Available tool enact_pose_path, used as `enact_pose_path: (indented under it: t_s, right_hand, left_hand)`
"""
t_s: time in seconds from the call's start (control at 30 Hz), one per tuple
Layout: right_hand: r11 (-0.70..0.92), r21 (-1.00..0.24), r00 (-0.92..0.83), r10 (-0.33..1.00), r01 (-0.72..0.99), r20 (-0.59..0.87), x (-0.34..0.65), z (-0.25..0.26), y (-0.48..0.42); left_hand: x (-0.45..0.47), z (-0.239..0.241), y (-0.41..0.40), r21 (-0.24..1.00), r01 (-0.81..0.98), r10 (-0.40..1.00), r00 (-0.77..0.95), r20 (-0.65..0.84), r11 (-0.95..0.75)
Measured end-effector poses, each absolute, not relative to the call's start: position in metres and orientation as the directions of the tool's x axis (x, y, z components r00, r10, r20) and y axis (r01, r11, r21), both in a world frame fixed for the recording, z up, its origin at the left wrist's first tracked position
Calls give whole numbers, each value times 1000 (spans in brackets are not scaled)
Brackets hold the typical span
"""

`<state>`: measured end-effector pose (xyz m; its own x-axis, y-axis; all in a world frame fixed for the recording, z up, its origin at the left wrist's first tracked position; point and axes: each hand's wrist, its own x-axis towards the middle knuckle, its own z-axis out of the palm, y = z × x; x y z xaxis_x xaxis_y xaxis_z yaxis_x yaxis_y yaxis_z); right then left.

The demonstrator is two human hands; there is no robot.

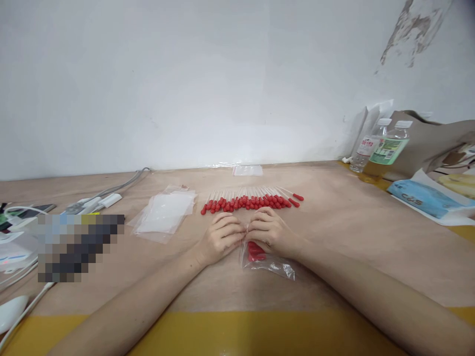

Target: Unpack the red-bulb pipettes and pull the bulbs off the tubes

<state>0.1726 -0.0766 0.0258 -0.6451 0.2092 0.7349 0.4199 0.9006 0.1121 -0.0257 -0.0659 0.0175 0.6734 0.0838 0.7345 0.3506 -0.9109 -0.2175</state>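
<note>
My left hand (222, 237) and my right hand (272, 231) meet at the middle of the table, fingers closed on the top edge of a clear plastic bag (276, 267). Inside the bag, red bulbs (255, 252) show below my right hand; the rest of the contents is hidden. Just beyond my fingers lies a row of droppers (247, 201) with red bulbs toward me and thin whitish stems toward the wall. To the left of my hands is a loose stack of clear flat bags (163, 212).
Another flat bag (247, 170) lies near the wall (222, 89). Cables and a power strip (96, 203), with a blurred-out object (81, 247), occupy the left side. Two bottles (388, 148) and a blue tissue pack (423, 198) stand or lie at the right.
</note>
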Motion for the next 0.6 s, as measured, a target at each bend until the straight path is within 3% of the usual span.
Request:
enact_pose_path:
  t_s: [0.27, 0.37, 0.5, 0.6]
  right_hand:
    - [890, 189, -757, 221, 414, 615, 173, 26, -76]
    - [898, 183, -779, 227, 399, 585, 178, 32, -74]
    - [913, 95, -775, 277, 397, 568, 186, 44, -72]
    - [904, -85, -710, 385, 419, 590, 187, 48, -71]
  left_hand:
    - [-27, 25, -68, -428, 239, -47, 828, 558, -871]
    - [-29, 28, -65, -448, 187, -56, 877, 477, -874]
    - [-32, 32, -62, -415, 187, -17, 897, 442, -890]
    - [-35, 34, -61, -400, 197, 8, 904, 428, -895]
